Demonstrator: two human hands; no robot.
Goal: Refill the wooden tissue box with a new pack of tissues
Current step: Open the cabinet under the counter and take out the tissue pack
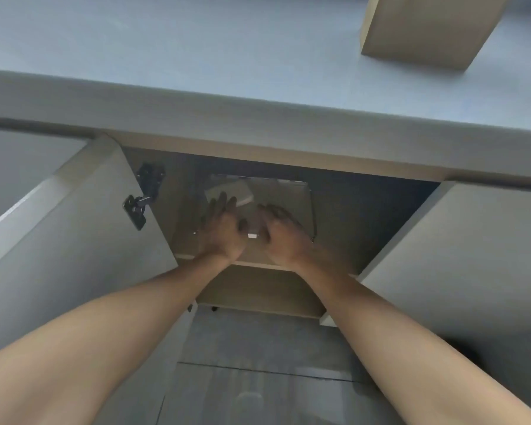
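The wooden tissue box [426,29] stands on the grey-blue countertop [196,50] at the far right. Below it, both cabinet doors hang open. Inside on the shelf sits a clear plastic container [276,191], and a pale tissue pack [232,191] shows through it at the back left. My left hand [223,228] lies on the container's top with its fingers spread. My right hand [285,230] rests beside it with bent fingers. Both thumbs are close to a small white clip [253,234] at the container's front. The picture is blurred, so I cannot see whether the right hand grips anything.
The left cabinet door [83,240] with its black hinge [141,197] and the right cabinet door [472,256] flank my arms. The counter's front edge [258,130] overhangs the opening. The wooden shelf's front edge [252,265] and a grey tiled floor [258,363] lie below.
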